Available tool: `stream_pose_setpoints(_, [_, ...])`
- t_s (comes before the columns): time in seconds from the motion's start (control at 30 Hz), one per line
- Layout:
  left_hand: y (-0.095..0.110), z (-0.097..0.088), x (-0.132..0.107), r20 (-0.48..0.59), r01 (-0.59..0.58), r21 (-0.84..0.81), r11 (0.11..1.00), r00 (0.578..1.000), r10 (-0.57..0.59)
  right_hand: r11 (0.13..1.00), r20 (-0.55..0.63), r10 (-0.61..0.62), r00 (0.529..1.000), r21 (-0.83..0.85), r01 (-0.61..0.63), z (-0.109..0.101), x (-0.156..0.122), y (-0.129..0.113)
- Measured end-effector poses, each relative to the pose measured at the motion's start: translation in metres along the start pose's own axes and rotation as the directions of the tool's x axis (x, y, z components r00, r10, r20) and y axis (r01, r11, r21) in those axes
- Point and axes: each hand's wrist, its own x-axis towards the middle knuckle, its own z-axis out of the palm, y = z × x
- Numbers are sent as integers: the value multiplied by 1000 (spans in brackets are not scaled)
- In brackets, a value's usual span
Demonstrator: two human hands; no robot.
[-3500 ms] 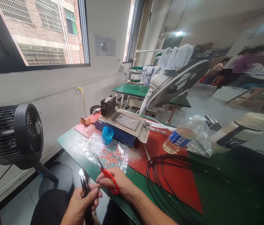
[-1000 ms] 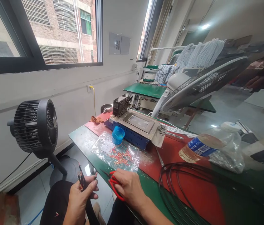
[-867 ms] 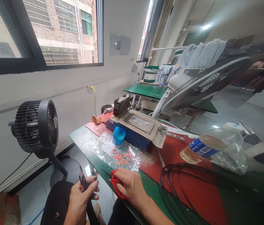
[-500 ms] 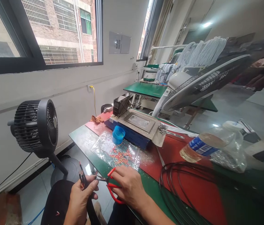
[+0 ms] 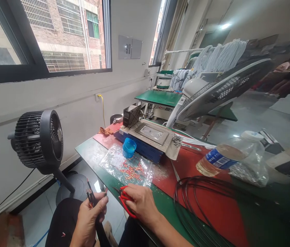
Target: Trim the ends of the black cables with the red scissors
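My left hand (image 5: 89,218) is closed round a bundle of black cables (image 5: 91,199) whose stripped ends point up, just off the near edge of the green table (image 5: 93,156). My right hand (image 5: 141,205) grips red-handled scissors (image 5: 124,200), blades closed and pointing left toward the cable ends. A clear plastic sheet (image 5: 128,168) strewn with small red and orange wire bits lies on the table just beyond both hands.
A black floor fan (image 5: 38,140) stands left of the table. On the table: a blue cup (image 5: 129,147), a blue-and-metal machine (image 5: 148,137), a coil of black cable (image 5: 201,199) on a red mat, a drink bottle (image 5: 219,159). A white fan (image 5: 219,89) tilts behind.
The scissors, opened half a second ago with their tips at the cable ends, are closed again and my right hand has drawn slightly back.
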Motion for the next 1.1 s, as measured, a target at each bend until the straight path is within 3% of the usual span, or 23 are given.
stream_pose_setpoints(0.07, [-1, 3, -1, 17, -5, -20, 1000, 1000, 5, 935, 113, 173, 978, 293, -199, -2, 2, -2])
stream_pose_setpoints(0.17, [-5, 9, -3, 42, 4, -40, 999, 999, -2, 619, 326, 273, 905, 660, -425, -4, 5, -8])
stream_pose_setpoints(0.23, [-8, 12, -3, 74, 17, -41, 999, 997, -14, 418, 423, 277, 863, 756, -504, -3, 5, -11])
stream_pose_setpoints(0.27, [-10, 13, -3, 94, 28, -36, 999, 995, -24, 359, 438, 280, 854, 777, -517, -3, 4, -13])
stream_pose_setpoints(0.33, [-13, 13, -2, 126, 49, -15, 999, 991, -47, 337, 405, 303, 863, 801, -494, -2, 3, -14])
stream_pose_setpoints(0.47, [-18, 14, 0, 141, 48, 66, 997, 988, -57, 426, 302, 289, 908, 809, -405, 0, 1, -12])
stream_pose_setpoints(0.63, [-9, 24, 1, 137, 29, 70, 997, 990, -39, 271, 440, 333, 834, 802, -532, -3, 5, -10])
stream_pose_setpoints(0.7, [-2, 28, 3, 130, 43, 7, 999, 991, -44, 367, 392, 325, 861, 786, -497, -10, 8, -8])
stream_pose_setpoints(0.8, [8, 30, 7, 88, 38, -66, 997, 996, -32, 660, 301, 252, 920, 641, -391, -20, 11, -4])
stream_pose_setpoints(0.87, [10, 29, 11, 61, 9, -99, 995, 998, -3, 787, 323, 214, 922, 502, -359, -24, 11, -2])
stream_pose_setpoints(0.97, [10, 27, 16, 60, -27, -114, 993, 998, 34, 861, 385, 197, 902, 372, -347, -21, 8, 0])
stream_pose_setpoints(1.1, [7, 28, 21, 68, -24, -60, 998, 997, 28, 878, 386, 194, 902, 341, -335, -17, 6, 1])
